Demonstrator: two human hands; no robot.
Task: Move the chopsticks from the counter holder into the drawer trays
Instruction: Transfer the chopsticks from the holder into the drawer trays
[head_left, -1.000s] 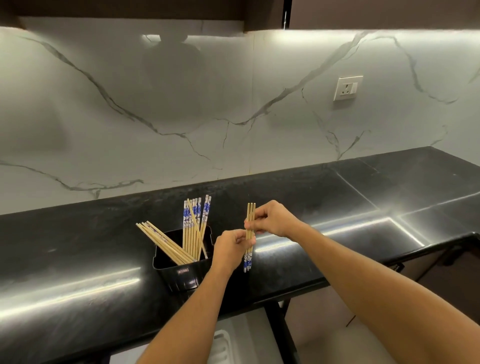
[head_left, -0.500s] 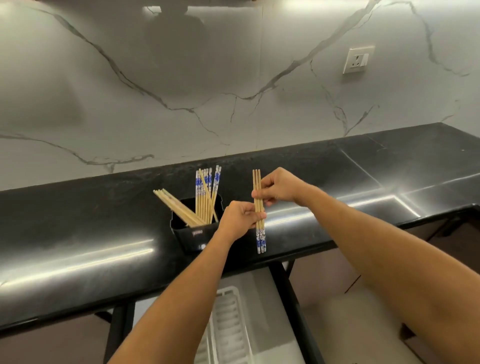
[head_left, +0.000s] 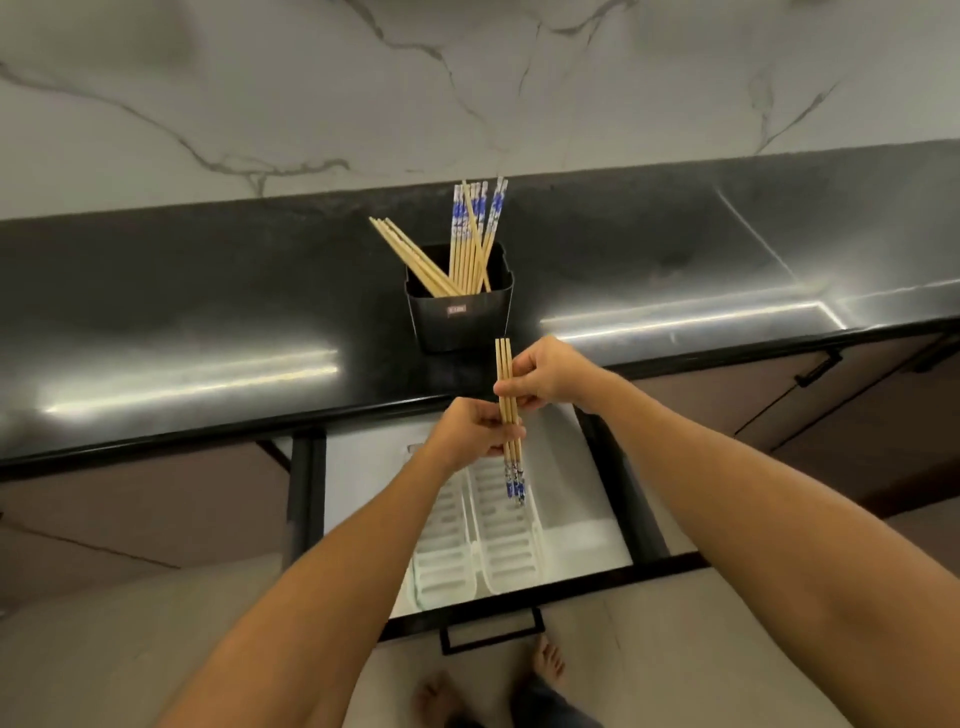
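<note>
I'm looking down on the black counter (head_left: 208, 312), and below its edge the drawer (head_left: 597, 519) stands open with two white slotted trays (head_left: 498, 540) side by side. The black holder (head_left: 457, 317) stands on the counter, chopsticks fanned out of it. My right hand (head_left: 545, 374) pinches a small bundle of chopsticks (head_left: 506, 395) near the top; my left hand (head_left: 478, 431) closes around them lower down. Their blue-patterned ends hang over the right tray.
</note>
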